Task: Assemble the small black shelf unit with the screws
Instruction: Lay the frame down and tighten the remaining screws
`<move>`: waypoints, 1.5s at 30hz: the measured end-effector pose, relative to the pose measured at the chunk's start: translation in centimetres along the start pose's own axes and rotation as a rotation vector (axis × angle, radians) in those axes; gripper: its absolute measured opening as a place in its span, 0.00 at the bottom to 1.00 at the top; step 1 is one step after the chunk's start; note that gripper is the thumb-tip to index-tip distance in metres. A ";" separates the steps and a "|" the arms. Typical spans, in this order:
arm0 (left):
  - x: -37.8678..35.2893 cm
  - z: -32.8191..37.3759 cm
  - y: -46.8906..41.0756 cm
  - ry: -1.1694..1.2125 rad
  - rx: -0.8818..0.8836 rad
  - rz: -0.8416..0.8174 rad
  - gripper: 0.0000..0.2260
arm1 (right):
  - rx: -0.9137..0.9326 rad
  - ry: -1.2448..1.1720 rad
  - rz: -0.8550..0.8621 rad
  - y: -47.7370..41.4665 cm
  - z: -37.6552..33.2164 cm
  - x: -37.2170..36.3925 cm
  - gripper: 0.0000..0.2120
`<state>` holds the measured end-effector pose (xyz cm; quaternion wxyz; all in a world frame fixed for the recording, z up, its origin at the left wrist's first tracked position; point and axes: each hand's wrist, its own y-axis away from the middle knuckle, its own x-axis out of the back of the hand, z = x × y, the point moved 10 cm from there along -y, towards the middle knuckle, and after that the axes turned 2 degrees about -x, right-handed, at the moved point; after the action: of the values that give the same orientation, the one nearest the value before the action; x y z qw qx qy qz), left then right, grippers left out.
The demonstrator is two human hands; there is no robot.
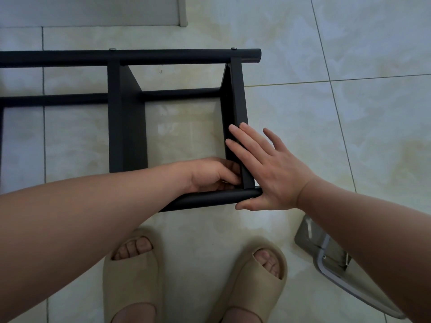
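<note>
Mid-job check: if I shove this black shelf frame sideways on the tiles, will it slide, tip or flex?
Probably slides readily: the shelf frame lies on glossy floor tiles. Unlikely to tip, since it lies low and wide. The near tube may be loose at its corner, where the right hand braces it.

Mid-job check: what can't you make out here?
Head view:
- Left hand: its curled fingers hide whether it holds a screw at the corner.
- Shelf unit: left part cut off by the frame edge.
- Near tube: left stretch behind the left forearm.
- Grey object: partly under the right arm.
</note>
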<state>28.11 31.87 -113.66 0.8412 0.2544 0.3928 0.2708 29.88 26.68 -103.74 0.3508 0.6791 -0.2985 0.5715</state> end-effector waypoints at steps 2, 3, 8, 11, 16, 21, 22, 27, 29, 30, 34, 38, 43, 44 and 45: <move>-0.2 -0.3 0.0 0.003 0.018 -0.016 0.10 | 0.001 0.000 -0.001 0.0 0.0 0.0 0.56; -0.2 -0.4 0.0 -0.024 0.030 -0.012 0.08 | 0.001 0.000 0.000 0.0 0.0 0.0 0.55; 0.5 0.2 0.1 -0.197 0.003 0.081 0.04 | -0.001 -0.008 -0.007 0.0 0.0 -0.1 0.56; 1.0 0.4 -0.1 -0.175 -0.030 0.117 0.12 | -0.004 -0.011 -0.007 0.0 0.1 -0.1 0.56; 0.6 0.3 -0.2 -0.032 -0.038 0.051 0.10 | -0.001 -0.003 -0.002 0.0 0.0 -0.1 0.56; 0.0 0.0 0.1 -0.096 0.001 0.021 0.07 | 0.003 -0.006 0.007 0.0 0.0 0.1 0.55; 0.1 0.1 0.1 -0.117 -0.005 0.034 0.08 | 0.002 -0.006 0.006 0.0 0.0 0.1 0.55; 1.0 0.5 0.2 -0.173 -0.045 0.108 0.03 | 0.003 -0.005 0.010 0.0 -0.1 0.1 0.55; 0.8 0.4 0.1 -0.128 -0.042 0.079 0.05 | 0.004 -0.006 0.012 0.0 -0.1 0.2 0.55; 0.6 0.3 0.0 -0.098 -0.036 0.059 0.05 | 0.003 -0.007 0.012 0.0 -0.1 0.1 0.55; 0.1 -0.2 0.0 0.005 0.003 -0.004 0.08 | 0.002 -0.005 0.005 0.0 0.0 0.0 0.55; 0.6 0.0 0.1 -0.162 -0.006 0.063 0.08 | 0.001 -0.005 0.005 0.0 0.0 0.0 0.55; 1.1 0.2 0.0 -0.132 -0.033 0.094 0.03 | 0.000 -0.002 0.005 0.0 0.0 0.1 0.55; 0.9 0.1 0.0 -0.092 -0.032 0.064 0.06 | 0.000 0.000 0.004 0.0 0.0 0.1 0.55; 0.7 0.0 0.0 -0.056 -0.027 0.035 0.09 | 0.000 0.002 0.003 0.0 0.0 0.0 0.56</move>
<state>28.49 32.33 -114.00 0.8504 0.2574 0.3608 0.2834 29.90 26.69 -103.69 0.3502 0.6781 -0.2993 0.5727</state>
